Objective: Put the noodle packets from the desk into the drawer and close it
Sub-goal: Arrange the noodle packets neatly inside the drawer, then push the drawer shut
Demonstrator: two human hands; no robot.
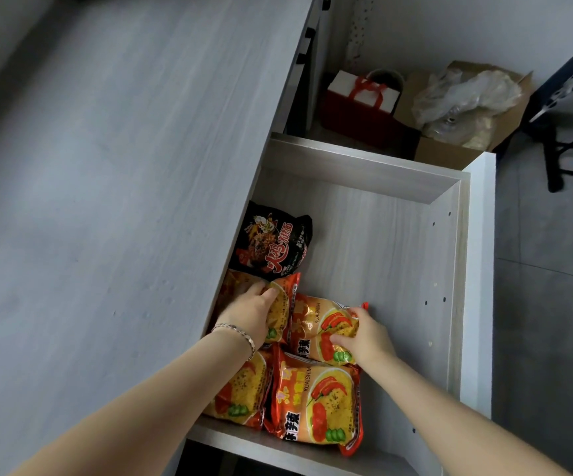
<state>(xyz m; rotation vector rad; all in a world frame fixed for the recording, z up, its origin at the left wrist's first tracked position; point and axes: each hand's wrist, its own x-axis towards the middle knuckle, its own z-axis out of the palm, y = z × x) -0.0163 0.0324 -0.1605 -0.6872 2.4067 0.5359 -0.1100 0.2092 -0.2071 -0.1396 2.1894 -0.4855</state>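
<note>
The drawer (446, 269) stands pulled out to the right of the grey desk top (106, 166). Inside it lie several orange noodle packets and one black noodle packet (273, 243) at the far left. My left hand (249, 316), with a bracelet on the wrist, grips an orange packet (283, 304) beside the drawer's left wall. My right hand (364, 336) grips another orange packet (316, 324) just right of it. Two more orange packets (316, 403) lie nearest to me. No packet is visible on the desk top.
The right half of the drawer floor is bare wood. Beyond the drawer, on the floor, stand a red and white gift bag (360, 97) and a cardboard box with plastic wrap (467, 108). A dark chair leg (553, 159) is at the far right.
</note>
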